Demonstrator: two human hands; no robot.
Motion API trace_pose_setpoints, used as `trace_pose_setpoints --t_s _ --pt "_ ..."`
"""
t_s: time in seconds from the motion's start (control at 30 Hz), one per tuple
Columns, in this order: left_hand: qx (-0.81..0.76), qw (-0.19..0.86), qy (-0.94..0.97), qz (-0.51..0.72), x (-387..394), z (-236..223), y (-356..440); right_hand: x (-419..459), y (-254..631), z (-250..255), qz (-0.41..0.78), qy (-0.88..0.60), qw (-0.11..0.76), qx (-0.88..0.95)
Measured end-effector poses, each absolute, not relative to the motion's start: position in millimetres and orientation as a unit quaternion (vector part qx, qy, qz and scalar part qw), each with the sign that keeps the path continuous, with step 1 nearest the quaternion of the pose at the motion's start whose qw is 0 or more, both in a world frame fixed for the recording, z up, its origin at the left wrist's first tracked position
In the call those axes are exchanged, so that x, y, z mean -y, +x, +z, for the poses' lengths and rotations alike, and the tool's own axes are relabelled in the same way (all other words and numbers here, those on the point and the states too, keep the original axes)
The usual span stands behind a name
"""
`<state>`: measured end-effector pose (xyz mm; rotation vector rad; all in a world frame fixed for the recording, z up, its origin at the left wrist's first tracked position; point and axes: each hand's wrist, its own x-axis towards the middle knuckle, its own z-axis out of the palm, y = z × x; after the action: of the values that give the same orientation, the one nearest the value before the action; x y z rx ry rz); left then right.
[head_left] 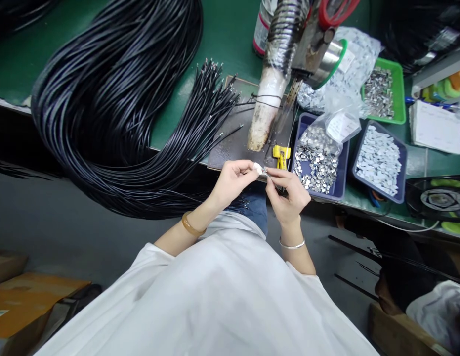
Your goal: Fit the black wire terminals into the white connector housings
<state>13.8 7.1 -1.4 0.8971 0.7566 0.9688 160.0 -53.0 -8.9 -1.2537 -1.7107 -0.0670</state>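
Pinched small white plastic piece (257, 168) in left hand (232, 182), apparently tiny silver metal part (265, 170) in right hand (290, 194), beside yellow plastic block (281, 154); risked dropping either through slackened fingertips.

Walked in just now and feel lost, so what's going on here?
Someone in a white top has both hands together at the edge of a green bench. The left hand pinches a small white piece; the right hand holds what looks like a small metal part close to it, too small to tell if joined. Black cables lie to the left, a blue tray of metal pieces to the right.
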Motion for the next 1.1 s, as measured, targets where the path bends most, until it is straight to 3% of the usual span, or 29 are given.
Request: trace_pose_setpoints --t_s 0.7,1.1 --pt "-0.385 0.623 0.480 0.482 -18 -5 21 32 155 -5 -0.028 -0.535 0.500 0.681" --pt "-0.399 0.624 0.484 0.467 -17 -1 18 34 154 -3 -0.031 -0.536 0.486 0.690"
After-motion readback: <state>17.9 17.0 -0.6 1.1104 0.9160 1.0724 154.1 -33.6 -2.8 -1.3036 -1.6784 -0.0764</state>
